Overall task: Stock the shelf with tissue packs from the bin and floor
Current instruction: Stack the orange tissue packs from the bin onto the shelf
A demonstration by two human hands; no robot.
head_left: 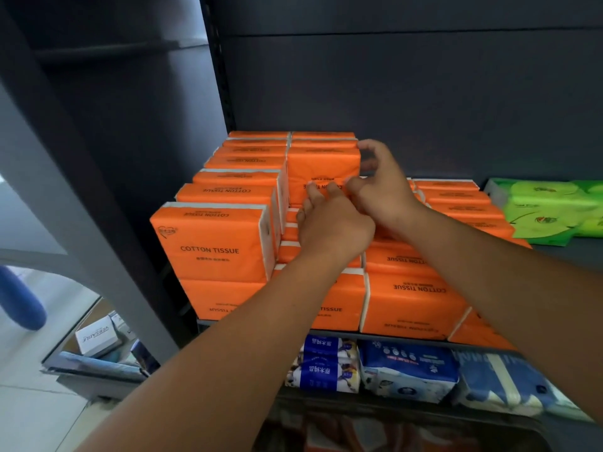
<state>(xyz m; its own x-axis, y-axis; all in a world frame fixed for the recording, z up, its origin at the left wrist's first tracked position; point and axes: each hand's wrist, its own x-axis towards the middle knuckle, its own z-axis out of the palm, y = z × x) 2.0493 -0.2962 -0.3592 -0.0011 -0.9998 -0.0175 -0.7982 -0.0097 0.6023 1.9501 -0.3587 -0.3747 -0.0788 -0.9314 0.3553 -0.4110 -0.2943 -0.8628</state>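
Note:
Orange "COTTON TISSUE" packs fill a dark shelf [554,252] in rows. One orange pack [321,168] stands upright in the middle row, near the back. My right hand [380,187] grips its right side, with fingers curled over the top corner and the thumb at the lower front. My left hand [329,226] touches the pack's lower front edge with its fingertips. The left column of orange packs [212,243] is stacked two high at the front.
Green tissue packs [551,210] lie at the shelf's right end. Blue and white tissue packs [408,370] fill the shelf below. A grey upright post [49,177] stands at the left. On the floor at the lower left sits a bin with a white box [96,334].

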